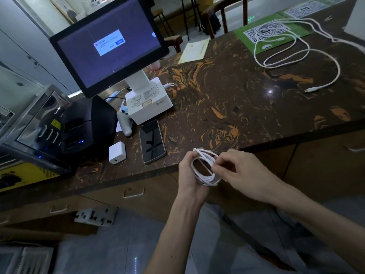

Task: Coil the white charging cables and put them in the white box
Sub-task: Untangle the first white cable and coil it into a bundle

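A coiled white charging cable (205,177) hangs in front of the counter's front edge. My left hand (188,171) grips the coil from the left, fingers curled round its loops. My right hand (237,169) pinches the strands on the coil's right side. More white cable (296,60) lies loose in wide loops on the counter at the far right, one plug end (311,89) pointing left. A white box-like base (150,101) stands under the monitor; I cannot tell whether it is the white box.
The dark marbled counter (227,95) carries a monitor (108,42), a phone (152,141), a white charger brick (117,153), a white handheld device (125,121) and green QR mats (270,30). A black printer (79,131) sits at the left. Drawers (134,192) lie below.
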Available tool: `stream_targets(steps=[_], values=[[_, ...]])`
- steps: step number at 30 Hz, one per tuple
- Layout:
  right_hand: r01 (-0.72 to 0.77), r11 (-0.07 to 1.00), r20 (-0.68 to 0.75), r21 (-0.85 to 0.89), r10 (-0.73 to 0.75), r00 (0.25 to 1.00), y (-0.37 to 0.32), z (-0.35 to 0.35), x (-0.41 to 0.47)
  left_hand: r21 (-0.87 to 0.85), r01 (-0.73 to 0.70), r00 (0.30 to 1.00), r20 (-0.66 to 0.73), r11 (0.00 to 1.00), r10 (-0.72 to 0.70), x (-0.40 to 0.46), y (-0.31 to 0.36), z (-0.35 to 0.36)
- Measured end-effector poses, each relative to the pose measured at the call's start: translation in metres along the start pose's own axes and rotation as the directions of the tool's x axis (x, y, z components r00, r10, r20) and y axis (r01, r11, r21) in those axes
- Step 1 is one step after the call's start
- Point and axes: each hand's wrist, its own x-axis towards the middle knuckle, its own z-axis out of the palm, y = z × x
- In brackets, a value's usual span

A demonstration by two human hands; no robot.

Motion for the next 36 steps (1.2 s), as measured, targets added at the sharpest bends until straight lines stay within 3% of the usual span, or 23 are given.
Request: stream_targets(steps=[3,6,8,12,15,28,36], values=[[0.005,0.999,0.107,-0.035,-0.001,0.994,0.000,-0.009,0.005,-0.004,-0.052,0.998,0.028,0.999,0.052,-0.002,0.004,0.002],[-0.065,0.995,0.247,-0.071,0.081,0.966,0.004,-0.016,0.011,0.051,-0.017,1.000,0.025,0.999,0.015,-0.004,0.004,0.004],[-0.116,0.993,0.208,-0.020,0.118,0.971,0.007,-0.019,0.014,0.073,0.011,1.000,0.002,0.997,-0.011,-0.005,0.001,0.002],[-0.188,0.941,0.072,0.283,0.174,0.982,0.010,-0.017,0.021,0.125,0.005,0.999,-0.034,0.992,0.000,-0.003,0.001,0.003],[-0.212,0.903,0.023,0.375,0.219,0.975,0.010,-0.007,0.024,0.123,-0.001,1.000,-0.027,0.992,0.004,-0.002,0.002,0.005],[-0.160,0.852,-0.224,0.498,0.304,0.926,0.007,0.014,0.019,0.103,-0.013,0.999,0.041,0.995,0.008,-0.002,-0.002,0.006],[-0.185,0.820,-0.113,0.542,0.289,0.951,0.008,0.010,0.016,0.114,0.011,0.999,0.032,0.993,-0.015,0.002,-0.006,0.006]])
